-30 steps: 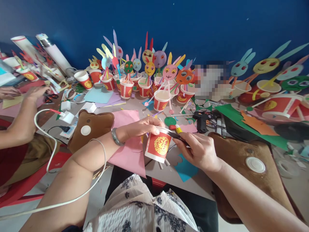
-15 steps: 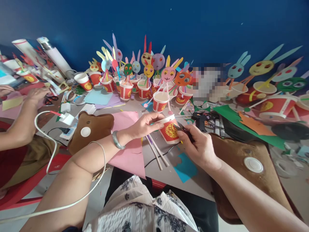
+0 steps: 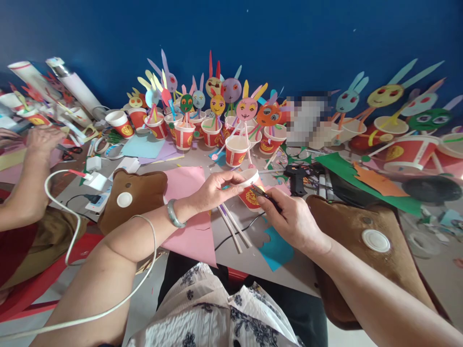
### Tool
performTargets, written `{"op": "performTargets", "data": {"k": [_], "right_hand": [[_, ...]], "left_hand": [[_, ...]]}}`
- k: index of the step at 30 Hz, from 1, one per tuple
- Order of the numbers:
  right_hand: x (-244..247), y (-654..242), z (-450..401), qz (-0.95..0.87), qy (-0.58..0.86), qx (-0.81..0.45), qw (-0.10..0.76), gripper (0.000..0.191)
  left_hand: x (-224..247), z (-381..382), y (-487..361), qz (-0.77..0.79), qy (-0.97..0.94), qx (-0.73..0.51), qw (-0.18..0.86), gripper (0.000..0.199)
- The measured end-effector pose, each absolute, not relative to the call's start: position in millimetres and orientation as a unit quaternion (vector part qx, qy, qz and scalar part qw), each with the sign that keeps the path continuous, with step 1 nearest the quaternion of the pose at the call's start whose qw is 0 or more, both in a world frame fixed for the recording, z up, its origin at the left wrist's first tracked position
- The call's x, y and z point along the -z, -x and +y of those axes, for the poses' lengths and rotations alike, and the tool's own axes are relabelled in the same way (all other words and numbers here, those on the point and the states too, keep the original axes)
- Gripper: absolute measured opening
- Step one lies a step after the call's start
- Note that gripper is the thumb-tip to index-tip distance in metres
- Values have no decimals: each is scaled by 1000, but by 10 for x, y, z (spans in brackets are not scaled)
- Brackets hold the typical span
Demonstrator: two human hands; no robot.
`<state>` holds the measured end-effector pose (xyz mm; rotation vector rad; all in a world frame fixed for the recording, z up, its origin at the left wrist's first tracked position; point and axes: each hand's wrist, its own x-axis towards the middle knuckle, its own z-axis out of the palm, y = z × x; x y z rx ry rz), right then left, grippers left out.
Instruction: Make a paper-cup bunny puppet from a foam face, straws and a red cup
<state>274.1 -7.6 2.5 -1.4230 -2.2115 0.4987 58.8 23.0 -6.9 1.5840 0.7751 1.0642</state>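
Observation:
My left hand point(image 3: 217, 190) grips a red and white paper cup point(image 3: 250, 198) by its left rim, thumb outside. The cup stands upright over the grey table. In my right hand point(image 3: 289, 214) is a dark pointed tool point(image 3: 267, 195), which looks like small scissors; its tip touches the cup just below the rim. Two pale sticks point(image 3: 233, 226) lie left of the cup, and a torn blue paper piece point(image 3: 277, 249) lies under my right hand. Pink paper point(image 3: 191, 212) is beneath my left forearm.
Behind stand several cups with paper rabbit faces point(image 3: 247, 109). A black glue gun point(image 3: 297, 179) lies right of the cup. Brown cushions point(image 3: 361, 250) flank my arms; a white cable crosses my left forearm. Another person's hand point(image 3: 45, 140) is at the far left.
The tool has moved up from the cup's printed side to just below the rim. The view has shifted slightly, and the other person's hand has moved a little.

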Motion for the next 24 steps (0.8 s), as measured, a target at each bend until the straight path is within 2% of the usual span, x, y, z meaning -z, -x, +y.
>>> {"op": "performTargets", "data": {"k": [8,24], "right_hand": [[-2,-2765,-80,-820,505,-145,227,36],[-13,-2773,-79,-818,506,-157,227,37]], "left_hand": [[126,208,-626,326,-642,-444,533,30],[103,190,-643,323,-598,-440,587,29]]}}
